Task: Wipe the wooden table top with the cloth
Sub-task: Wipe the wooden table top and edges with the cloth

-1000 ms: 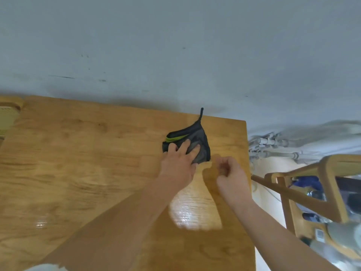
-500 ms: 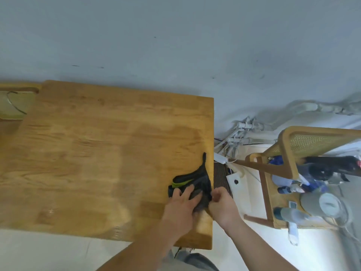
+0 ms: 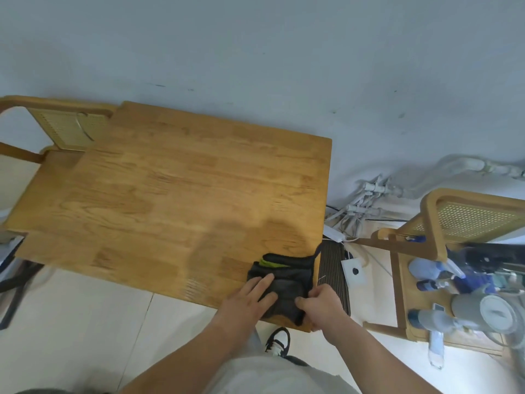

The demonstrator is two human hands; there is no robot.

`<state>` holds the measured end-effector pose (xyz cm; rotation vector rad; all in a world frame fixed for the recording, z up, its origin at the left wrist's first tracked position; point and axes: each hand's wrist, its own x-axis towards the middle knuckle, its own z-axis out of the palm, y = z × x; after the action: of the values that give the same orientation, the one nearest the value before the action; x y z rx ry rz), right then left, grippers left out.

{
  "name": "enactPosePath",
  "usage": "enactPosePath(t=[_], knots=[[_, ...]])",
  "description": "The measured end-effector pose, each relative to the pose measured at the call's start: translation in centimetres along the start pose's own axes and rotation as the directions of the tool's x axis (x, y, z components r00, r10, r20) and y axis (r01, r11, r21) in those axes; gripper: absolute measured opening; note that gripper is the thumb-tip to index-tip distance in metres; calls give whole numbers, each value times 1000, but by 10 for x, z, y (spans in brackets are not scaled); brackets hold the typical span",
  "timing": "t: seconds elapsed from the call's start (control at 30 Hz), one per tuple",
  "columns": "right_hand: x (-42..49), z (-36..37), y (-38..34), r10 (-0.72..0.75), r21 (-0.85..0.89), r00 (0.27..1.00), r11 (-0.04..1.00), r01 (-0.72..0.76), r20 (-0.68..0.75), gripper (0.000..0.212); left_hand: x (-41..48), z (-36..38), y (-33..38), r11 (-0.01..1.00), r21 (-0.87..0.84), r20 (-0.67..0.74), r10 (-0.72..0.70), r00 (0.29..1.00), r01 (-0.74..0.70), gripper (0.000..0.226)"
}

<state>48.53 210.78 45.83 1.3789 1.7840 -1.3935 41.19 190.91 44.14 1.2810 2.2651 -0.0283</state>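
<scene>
A dark grey cloth [image 3: 287, 282] with a green stripe lies bunched at the near right corner of the wooden table top [image 3: 176, 200]. My left hand [image 3: 245, 301] lies flat with its fingers spread on the cloth's left side, pressing it to the wood. My right hand [image 3: 322, 305] pinches the cloth's near right edge at the table's corner. A thin dark loop of the cloth hangs over the table's right edge.
A cane-back wooden chair [image 3: 466, 217] stands to the right, its seat holding spray bottles [image 3: 426, 268] and a grey kettle [image 3: 483, 311]. Another cane-back chair [image 3: 65, 129] sits at the table's far left. Cables and a power strip [image 3: 355, 220] lie by the wall.
The cloth and both hands have slid from the far right of the table toward its near right corner. My right hand, apart from the cloth before, now grips its edge.
</scene>
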Motion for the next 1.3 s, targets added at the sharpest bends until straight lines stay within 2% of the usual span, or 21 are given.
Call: enactPosePath(t=[0.07,0.17,0.27,0.33,0.4,0.5,0.53,0.6,0.63,0.67,0.7,0.73,0.8,0.87,0.93,1.0,1.03,1.17,1.23,1.3], knots=[[-5,-1,-4,81,160,995,983,-89,59,31,-3,1,-1,996,-88,-59,-36,998,31,56],[-14,-8,-11,138,293,985,942,-162,102,27,-8,-16,-9,971,-235,-182,-96,979,51,29],[-25,-13,-21,104,357,987,924,-141,121,23,-8,-48,-15,935,-352,-348,-163,923,33,14],[-32,-17,-30,-3,338,995,941,-32,101,22,-5,-71,-14,849,-527,-320,-246,915,44,12],[-38,-22,-36,-96,337,992,939,64,81,24,-1,-89,-12,722,-692,-282,-294,913,19,12],[-45,-34,-41,-243,460,951,878,131,193,52,5,-114,-12,547,-835,-300,-365,881,-58,8],[-45,-38,-41,-306,495,920,855,154,243,55,8,-121,-14,506,-860,-293,-392,872,-61,6],[-42,-43,-38,-417,559,855,807,193,307,44,17,-132,-24,441,-897,-216,-425,879,-7,7],[-40,-42,-39,-425,562,855,802,203,298,32,23,-135,-31,418,-908,-163,-429,889,35,7],[-37,-37,-40,-394,540,885,814,212,247,18,29,-137,-39,406,-910,-116,-433,894,78,8],[-33,-31,-42,-337,495,928,840,221,157,10,34,-137,-47,421,-898,-83,-444,892,126,10],[-27,-24,-43,-268,416,963,879,232,28,13,39,-134,-54,492,-849,-68,-464,883,192,17],[-14,-13,-40,-202,198,958,949,243,-205,19,46,-119,-60,741,-580,-110,-483,869,339,42],[-3,-7,-32,-225,58,943,968,246,-244,20,51,-95,-52,894,-297,-191,-400,896,336,59],[2,-6,-25,-225,-18,954,974,226,-200,33,54,-63,-33,971,-168,-156,-199,967,173,64],[7,-5,-19,-233,-132,953,969,211,-191,45,53,-27,-16,999,-50,-23,-7,1000,6,65],[9,-4,-17,-245,-184,951,960,211,-190,50,52,-12,-13,999,2,16,33,999,-33,65],[17,1,-18,-292,-306,947,921,241,-134,61,56,3,-42,989,88,-12,120,993,-119,65],[19,3,-23,-287,-363,951,903,228,-118,56,63,-5,-68,992,91,-56,91,994,-86,58],[20,6,-30,-256,-388,957,903,186,-137,36,66,-18,-97,991,41,-92,-120,988,125,57]])
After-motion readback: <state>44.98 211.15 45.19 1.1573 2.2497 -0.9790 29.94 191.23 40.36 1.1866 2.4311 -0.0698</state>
